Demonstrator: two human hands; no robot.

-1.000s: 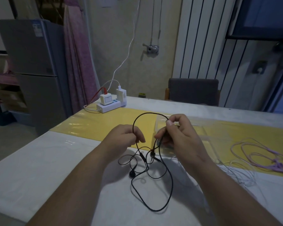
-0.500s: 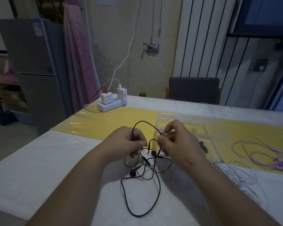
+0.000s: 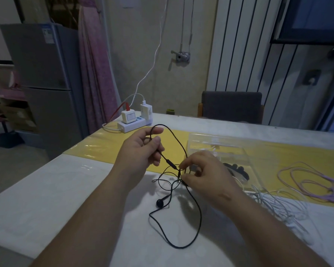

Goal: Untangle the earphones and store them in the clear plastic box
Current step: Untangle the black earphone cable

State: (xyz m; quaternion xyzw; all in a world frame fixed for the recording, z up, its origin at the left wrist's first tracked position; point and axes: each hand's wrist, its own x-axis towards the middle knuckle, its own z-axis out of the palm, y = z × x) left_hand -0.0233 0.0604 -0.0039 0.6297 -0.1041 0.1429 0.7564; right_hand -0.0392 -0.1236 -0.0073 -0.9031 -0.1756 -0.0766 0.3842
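Observation:
Black wired earphones (image 3: 183, 224) hang tangled between my hands above the white table. My left hand (image 3: 141, 151) is raised and pinches the cable between thumb and forefinger, with a loop arching over it. Lower down, my right hand (image 3: 204, 174) pinches the cable at the knot by the inline remote. One black earbud (image 3: 160, 203) rests on the table under the knot, and a long loop trails toward me. The clear plastic box (image 3: 239, 151) stands just behind my right hand, with dark earphones (image 3: 237, 170) inside.
White earphone cables (image 3: 278, 205) lie piled to the right of my right arm. Pink-purple earphones (image 3: 316, 182) sprawl on the yellow runner at far right. A white power strip with chargers (image 3: 133, 122) sits at the table's back left. A grey chair (image 3: 231, 106) stands behind the table.
My left hand has lifted up and away from the right, drawing the cable taut. My right hand dropped lower onto the knot. The trailing loop shifted right.

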